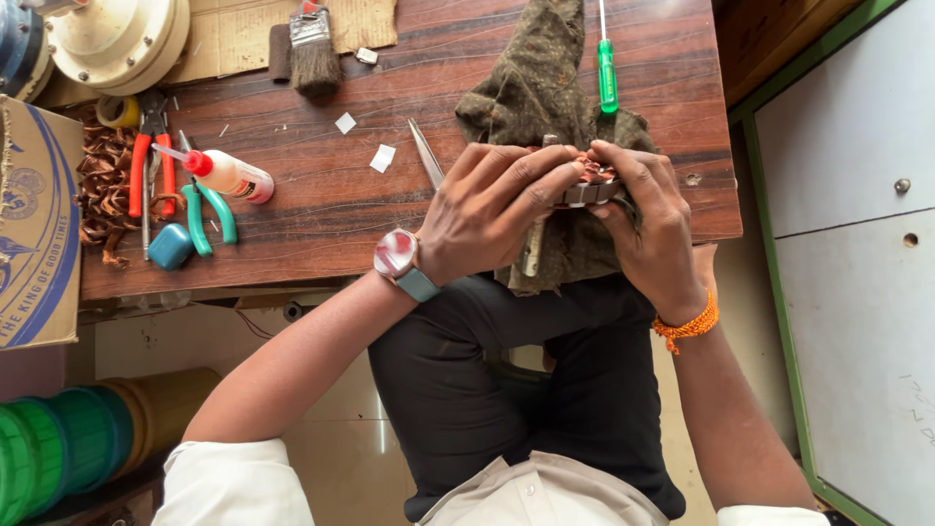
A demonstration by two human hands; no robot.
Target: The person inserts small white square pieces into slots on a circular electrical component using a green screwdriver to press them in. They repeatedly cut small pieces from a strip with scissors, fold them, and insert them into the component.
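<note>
Fingers (545, 175) of the left hand (487, 219) curled together over a small round metal part wound with copper wire (589, 185), tips pressing its top edge. Fingers (623, 166) of the right hand (653, 234) closed on the same part from the other side, thumb underneath, so gripped between both hands. Held just above the near edge of the wooden counter (321, 209), over a crumpled olive-brown cloth (536, 88) draped there and hanging off the edge. Beneath the left palm, a metal rod or tool handle (532, 255) poking down against the cloth; what exactly, cannot tell.

On the left wrist, a watch with a teal strap (401, 261); on the right wrist, an orange thread band (688, 326).

Farther out on the counter: a green-handled screwdriver (607, 73) lying on the cloth, a thin metal blade (425, 153) just left of the left hand, small white paper scraps (383, 157), a white squeeze bottle with red nozzle (226, 173), teal-handled pliers (207, 216), red-handled pliers (151, 156), a pile of copper wire scraps (97, 195), a paintbrush (314, 49) at the far edge. Cardboard box (34, 224) at the far left.
</note>
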